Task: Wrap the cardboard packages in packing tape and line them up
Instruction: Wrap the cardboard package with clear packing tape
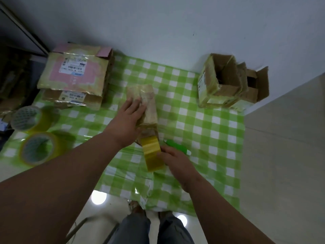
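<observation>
Head view: left hand (130, 115) presses flat, fingers straight, on the long cardboard package (148, 104) at frame centre, apparently to steady it. Right hand (173, 160) grips the yellow tape roll (153, 154) just below, strip running onto the package's near end. Green cutter (177, 147) lies beside it on the checked cloth (211, 131).

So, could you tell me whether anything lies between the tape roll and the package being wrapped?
Nothing visible does: the right hand holds the tape roll against the package's near end, while the left hand presses its top.
</observation>
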The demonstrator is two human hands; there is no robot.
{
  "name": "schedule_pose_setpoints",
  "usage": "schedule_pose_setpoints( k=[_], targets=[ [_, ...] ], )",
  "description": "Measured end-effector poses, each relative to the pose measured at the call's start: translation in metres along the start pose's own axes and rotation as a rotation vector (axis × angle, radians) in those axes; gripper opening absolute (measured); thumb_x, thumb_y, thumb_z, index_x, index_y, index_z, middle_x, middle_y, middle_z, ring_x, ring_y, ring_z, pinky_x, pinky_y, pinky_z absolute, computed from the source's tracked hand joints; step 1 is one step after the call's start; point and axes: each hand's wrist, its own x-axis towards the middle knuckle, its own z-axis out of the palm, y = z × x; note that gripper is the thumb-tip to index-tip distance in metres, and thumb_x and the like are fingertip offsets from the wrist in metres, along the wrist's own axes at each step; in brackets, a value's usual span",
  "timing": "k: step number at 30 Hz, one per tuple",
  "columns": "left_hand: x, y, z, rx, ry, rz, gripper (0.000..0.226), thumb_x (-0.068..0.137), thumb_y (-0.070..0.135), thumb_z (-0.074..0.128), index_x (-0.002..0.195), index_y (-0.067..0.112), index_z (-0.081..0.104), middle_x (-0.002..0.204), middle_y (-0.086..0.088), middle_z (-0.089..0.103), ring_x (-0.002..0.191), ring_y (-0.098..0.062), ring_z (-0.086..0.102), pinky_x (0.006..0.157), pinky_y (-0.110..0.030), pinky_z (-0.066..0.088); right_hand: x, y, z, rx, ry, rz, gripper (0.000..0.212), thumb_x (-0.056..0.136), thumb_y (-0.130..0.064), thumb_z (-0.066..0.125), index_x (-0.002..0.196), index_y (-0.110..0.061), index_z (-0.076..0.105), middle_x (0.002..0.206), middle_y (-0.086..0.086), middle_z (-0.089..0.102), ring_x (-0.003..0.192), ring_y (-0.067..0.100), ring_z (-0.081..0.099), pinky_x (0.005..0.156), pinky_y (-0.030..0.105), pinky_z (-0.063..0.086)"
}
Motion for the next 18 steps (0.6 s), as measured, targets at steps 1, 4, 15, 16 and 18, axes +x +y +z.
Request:
schedule_pose_setpoints(
  k=[1,4,15,16,18],
  targets=[
    [-0.004,-0.001,0.000,-0.010,0.008,-0.002,0.085,0.092,0.023,0.063,0.157,0.023,0.008,0.165,0.003,0.000,0.151,-0.020,-0.007,0.122,-0.042,0.014,0.001,0.000,-0.004,0.025,0.028,0.009,0.019,0.095,-0.021,0.058,0.096,-0.035,0.071,0.100,-0.011,0.071,0.091,0.002,0.063,0.078,0.018,0.049],
    [-0.020,0.002,0.000,-0.069,0.144,-0.021,0.090,0.087,0.020,0.069,0.156,0.021,0.011,0.164,-0.002,0.006,0.151,-0.024,0.000,0.122,-0.039,0.011,0.011,0.006,-0.017,-0.162,0.200,-0.047,0.016,0.094,-0.018,0.059,0.102,-0.018,0.073,0.102,-0.002,0.071,0.096,0.016,0.064,0.085,0.028,0.050],
    [-0.065,0.039,0.040,-0.862,0.309,-0.661,0.035,0.082,0.046,0.072,0.108,0.026,0.057,0.097,0.011,0.061,0.084,-0.001,0.059,0.065,-0.020,0.043,0.048,0.022,-0.040,-1.181,0.273,-0.146,0.035,0.093,-0.034,0.057,0.126,-0.027,0.055,0.126,0.001,0.054,0.118,0.026,0.051,0.095,0.040,0.041],
    [-0.065,0.040,0.041,-0.971,0.295,-0.693,0.034,0.083,0.046,0.072,0.109,0.028,0.059,0.098,0.010,0.062,0.088,-0.004,0.061,0.070,-0.023,0.048,0.049,0.022,-0.040,-1.202,0.276,-0.156,0.032,0.092,-0.032,0.057,0.124,-0.028,0.055,0.124,0.001,0.055,0.117,0.026,0.051,0.094,0.039,0.040],
    [-0.063,0.041,0.041,-1.126,0.261,-0.749,0.032,0.084,0.040,0.073,0.110,0.027,0.060,0.104,0.004,0.065,0.098,-0.015,0.064,0.086,-0.035,0.054,0.052,0.022,-0.041,-1.218,0.257,-0.157,0.028,0.092,-0.030,0.057,0.120,-0.027,0.055,0.121,0.001,0.056,0.115,0.026,0.052,0.093,0.039,0.039]
  ],
)
